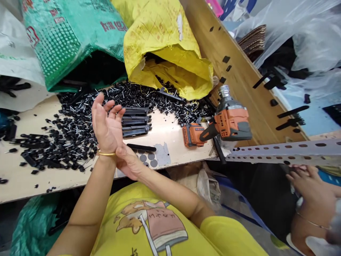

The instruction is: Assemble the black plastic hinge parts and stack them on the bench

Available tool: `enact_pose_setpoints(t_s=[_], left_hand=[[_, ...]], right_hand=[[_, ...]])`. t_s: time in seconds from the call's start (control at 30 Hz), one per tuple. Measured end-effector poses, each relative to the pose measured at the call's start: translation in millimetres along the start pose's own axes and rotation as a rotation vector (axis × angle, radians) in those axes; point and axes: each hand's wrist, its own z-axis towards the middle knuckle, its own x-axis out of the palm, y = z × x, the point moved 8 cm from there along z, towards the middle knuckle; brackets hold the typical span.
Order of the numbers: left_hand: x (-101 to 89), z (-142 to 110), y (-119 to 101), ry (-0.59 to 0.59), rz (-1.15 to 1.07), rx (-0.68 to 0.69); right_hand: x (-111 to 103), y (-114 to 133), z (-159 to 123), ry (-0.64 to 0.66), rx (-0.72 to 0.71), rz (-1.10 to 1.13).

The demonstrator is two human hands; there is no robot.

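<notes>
My left hand (105, 124) is raised over the bench with its palm turned up. Its fingers are apart and loosely bent, and nothing lies in it. Around that wrist sits a gold bangle (103, 154). My right hand (129, 161) clasps the left wrist just beside the bangle, its thumb in front and its other fingers mostly hidden behind. Several long black plastic parts (135, 121) lie side by side just right of my left hand. A single black strip (141, 147) rests closer to the bench edge, beyond my right hand.
Small black pieces with metal pins (77, 135) are heaped across the bench (21, 190). An open green sack (77, 39) and yellow sack (165, 39) stand behind. An orange cordless power tool (229, 119) lies right, by a wooden board (213, 46). Another person's hand (306, 181) shows lower right.
</notes>
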Motion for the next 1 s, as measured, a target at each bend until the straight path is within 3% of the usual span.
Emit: enact_pose_setpoints(t_s=[0.07,0.2,0.27,0.37,0.43,0.5,0.57,0.63,0.67,0.73,0.8,0.87,0.93,1.0], left_hand=[[18.8,11,-3,0.032,-0.098,-0.071],[36.7,21,-12,0.072,-0.15,-0.079],[43.3,24,-22,0.096,-0.057,0.017],[40.6,25,-46,0.032,0.209,0.331],[37.5,23,-54,0.071,0.462,0.522],[35.0,19,-44,0.25,0.717,0.584],[27.7,9,-20,0.465,0.85,0.515],[21.5,-9,6,0.634,0.859,0.402],[21.5,-20,17,0.707,0.848,0.35],[26.9,-39,34,0.816,0.825,0.277],[31.7,-45,41,0.807,0.807,0.219],[28.7,-34,42,0.651,0.778,0.155],[21.7,-23,43,0.494,0.741,0.076],[24.1,-26,56,0.539,0.724,-0.055]], right_hand=[[19,5,11,0.021,0.0,0.157],[30,10,11,0.092,0.055,0.08],[31,2,3,0.164,0.099,0.032],[16,-10,-5,0.249,0.154,-0.181],[-20,-1,5,0.198,0.126,-0.474],[-82,41,27,-0.05,-0.015,-0.79],[-155,105,48,-0.434,-0.189,-1.104],[-216,163,62,-0.761,-0.266,-1.43],[-240,184,68,-0.871,-0.232,-1.564],[-268,206,78,-0.897,-0.117,-1.78],[-264,214,71,-0.846,-0.134,-1.913],[-232,208,50,-0.727,-0.254,-1.958],[-189,189,23,-0.483,-0.318,-1.926],[-145,162,-3,-0.178,-0.29,-1.845]])
